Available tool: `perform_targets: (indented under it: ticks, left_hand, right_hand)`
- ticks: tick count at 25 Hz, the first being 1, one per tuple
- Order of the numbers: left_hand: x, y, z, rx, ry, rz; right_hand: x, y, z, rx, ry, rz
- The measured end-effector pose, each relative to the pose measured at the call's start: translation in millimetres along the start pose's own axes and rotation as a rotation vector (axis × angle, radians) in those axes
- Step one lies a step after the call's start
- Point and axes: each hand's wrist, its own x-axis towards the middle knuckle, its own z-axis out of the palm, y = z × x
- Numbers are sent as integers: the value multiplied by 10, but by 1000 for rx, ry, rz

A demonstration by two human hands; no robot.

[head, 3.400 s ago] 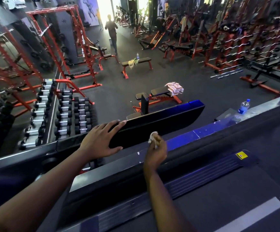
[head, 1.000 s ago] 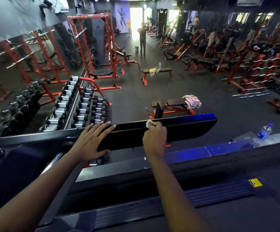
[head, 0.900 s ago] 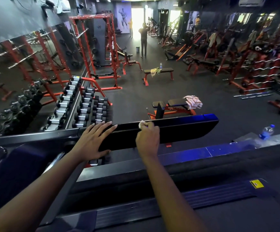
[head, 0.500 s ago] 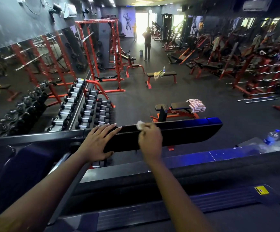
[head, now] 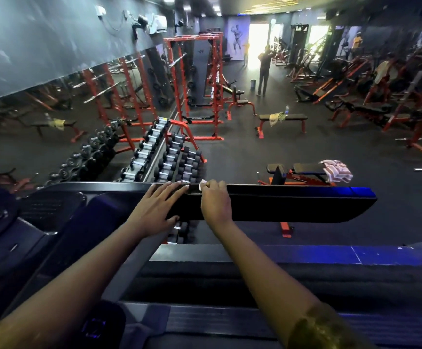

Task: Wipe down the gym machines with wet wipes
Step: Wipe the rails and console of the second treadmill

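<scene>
My right hand (head: 215,202) curls round the wipe (head: 203,184), a small white crumpled wad pressed on the top edge of the bar (head: 293,205). My left hand (head: 154,210) lies flat just beside it, fingers straight, holding nothing. The wad is tiny; a hard stroke along that edge could, I think, flick it off the far side. The bar is long, black and smooth, with a blue sheen at its right end.

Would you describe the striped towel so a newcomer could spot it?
Look past the long black pad to the nearest bench. The towel lies crumpled on its right end, white with pinkish stripes, unlike the yellowish cloth on the farther bench.
</scene>
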Motion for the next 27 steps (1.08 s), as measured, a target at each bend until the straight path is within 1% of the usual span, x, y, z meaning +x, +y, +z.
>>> perform_targets:
  ticks: [2, 4, 6, 7, 8, 10, 12, 17, 19, 21, 22, 25, 27]
  left_hand:
    - [-243, -102, -17, -2, -60, -72]
    - [-416, -159, 4, -47, -184, -170]
    - [-455, -184, 0, -108, -296, -270]
    - [-447, -166, -7, -106, -327, -281]
    - [-435, -144, 2, -66, -342, -265]
    - [-411, -108, 10, 35, -338, -207]
    - [-399, -100, 0, 40, -323, -200]
    - [-416, -85, 5, 44, -316, -211]
    - [-402, -79, 7, 36, -310, -214]
    - [-391, -72, 13, 61, -328, -208]
    - [-389, -78, 17, 62, -329, -209]
    - [-387, -106, 20, 40, -320, -212]
    - [-389, -94, 24, 52, -315, -207]
  right_hand:
    - [36, -98, 44, 11, -44, -121]
    - [48, -96, 43, 68, -95, -260]
    - [203, -1, 88, 159, -90, -276]
    - [309, 43, 116, 176, -84, -270]
    - [412, 53, 138, 175, -120, -272]
    - [526, -41, 168, 166, -226, -340]
    - [504, -138, 177, 157, -296, -433]
    - [359, 131, 47, 229, -280, -621]
    - [445, 98, 22, 265, -283, -610]
    - [599, -126, 78, 316, -261, -605]
    - [671, -277, 131, 330, -280, -626]
    - [779, -546, 264, 257, -404, -700]
    - [765, -445, 276, 225, -400, -704]
